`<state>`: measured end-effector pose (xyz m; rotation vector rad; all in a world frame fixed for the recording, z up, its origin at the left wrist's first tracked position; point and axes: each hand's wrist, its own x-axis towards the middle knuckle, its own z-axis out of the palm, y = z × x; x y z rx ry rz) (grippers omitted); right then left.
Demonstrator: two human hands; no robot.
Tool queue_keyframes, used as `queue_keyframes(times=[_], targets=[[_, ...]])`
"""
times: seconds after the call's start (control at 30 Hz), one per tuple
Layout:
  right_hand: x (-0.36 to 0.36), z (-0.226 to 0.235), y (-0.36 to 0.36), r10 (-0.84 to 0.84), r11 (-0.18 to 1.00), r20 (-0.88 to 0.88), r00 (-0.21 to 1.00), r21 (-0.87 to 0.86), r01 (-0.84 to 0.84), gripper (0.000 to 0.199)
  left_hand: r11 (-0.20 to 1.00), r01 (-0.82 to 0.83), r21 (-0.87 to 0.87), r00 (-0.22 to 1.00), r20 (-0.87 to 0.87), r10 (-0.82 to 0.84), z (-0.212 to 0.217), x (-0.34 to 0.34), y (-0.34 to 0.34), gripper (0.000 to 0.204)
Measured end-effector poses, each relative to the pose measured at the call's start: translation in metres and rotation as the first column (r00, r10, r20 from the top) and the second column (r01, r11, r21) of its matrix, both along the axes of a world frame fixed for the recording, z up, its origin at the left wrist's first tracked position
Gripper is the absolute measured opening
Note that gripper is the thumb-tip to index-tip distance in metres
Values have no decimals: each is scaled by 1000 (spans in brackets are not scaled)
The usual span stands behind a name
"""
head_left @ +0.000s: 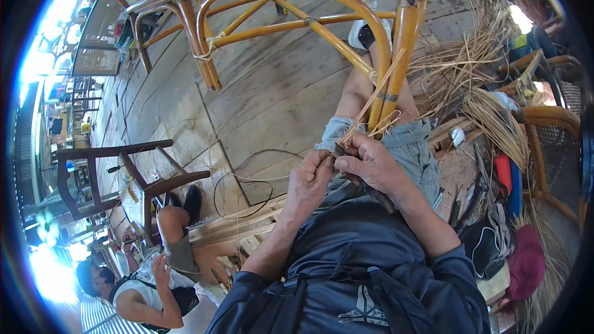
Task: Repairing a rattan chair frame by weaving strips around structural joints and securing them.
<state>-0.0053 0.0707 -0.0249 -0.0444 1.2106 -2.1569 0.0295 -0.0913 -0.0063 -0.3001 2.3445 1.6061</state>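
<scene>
— Looking down, what floor and room do you see?

— Worn wooden floorboards [272, 93], grey and scuffed, in an open-sided workshop with bright daylight at nine o'clock. A dark wooden chair frame [117, 173] stands at eight o'clock, and another person [148, 284] crouches at seven o'clock.

— And the piece in hand?

— A rattan chair [297, 6] lies tipped over across twelve o'clock, its glossy, rounded orange-brown poles curving in hoops. One leg [396, 68] runs down from one o'clock toward the centre, its long axis nearly vertical, its foot resting on the person's lap beside the denim shorts [408, 148].

— What are the hands doing?

— The left hand [309, 179] is curled, fingertips pinching the thin pale cane strips [365, 117] at the leg's foot. The right hand [371, 164] is closed round a dark-handled tool [374, 195], its handle slanting toward five o'clock. The two hands touch just below the leg's end.

— The strips?

— Flat, straw-coloured, fanning up from the hands along the leg.

— Anything else?

— A heap of loose dry cane fibre [482, 80] at two o'clock, stringy and tangled, and a second rattan chair [550, 148] with a mesh panel at three o'clock.
</scene>
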Motion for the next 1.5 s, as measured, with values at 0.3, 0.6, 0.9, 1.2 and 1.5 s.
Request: queue_keyframes(times=[0.3, 0.6, 0.9, 1.2, 1.5], targets=[[-8, -2, 33, -161, 986, 129, 978, -11, 164, 21, 960, 232, -154, 967, 141, -211, 18, 19, -23, 19], [-30, 2, 121, -570, 756, -78, 818, 341, 559, 8, 989, -148, 30, 967, 215, 138, 18, 38, -48, 23], [5, 1, 15, -85, 994, 88, 993, -65, 90, 28, 995, 4, 96, 998, 63, -10, 0, 12, -18, 24], [3, -3, 17, -85, 996, 32, 996, 12, 84, 31, 976, 56, 210, 980, 177, -94, -11, 6, -13, 22], [4, -1, 13, -55, 998, 77, 995, 38, 53, 31, 988, 152, -29, 988, 28, -151, 1, -6, 3, 20]])
